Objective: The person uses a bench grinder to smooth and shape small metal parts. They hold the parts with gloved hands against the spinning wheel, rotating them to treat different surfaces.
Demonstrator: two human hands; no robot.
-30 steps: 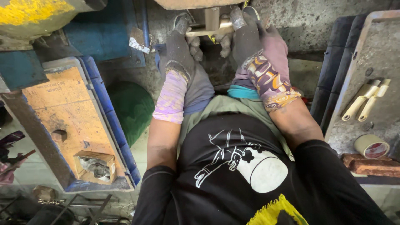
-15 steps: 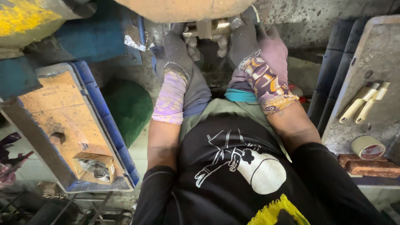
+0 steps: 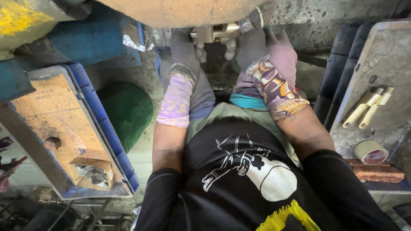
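Both hands are up at twelve o'clock, close under a big round brown shape (image 3: 180, 10) that hides part of them. They wear dark grey work gloves. The left hand (image 3: 184, 49) has a purple sleeve cover on the wrist. The right hand (image 3: 252, 49) has a sleeve cover with swirly purple and yellow patterns. Between them sits a small shiny metal part (image 3: 216, 32). The fingers of both hands curl in around it and touch it from each side. The hands are bent and close together, not spread flat. I cannot tell how hard they squeeze, because the brown shape and the gloves cover the fingertips.

At nine o'clock lies a long orange, dusty board (image 3: 55, 124) on a blue crate (image 3: 107, 132). A small open cardboard box (image 3: 92, 173) rests on the near end of the board. Just beside the crate, near the left arm, is a dark green round thing (image 3: 128, 111). At ten o'clock there is a blue block with worn paint (image 3: 94, 40).

At three o'clock a grey stone slab (image 3: 385, 60) leans. Two cream sticks (image 3: 368, 107) lie on it side by side. A roll of tape (image 3: 370, 152) sits a bit lower, next to a red brick (image 3: 372, 171).
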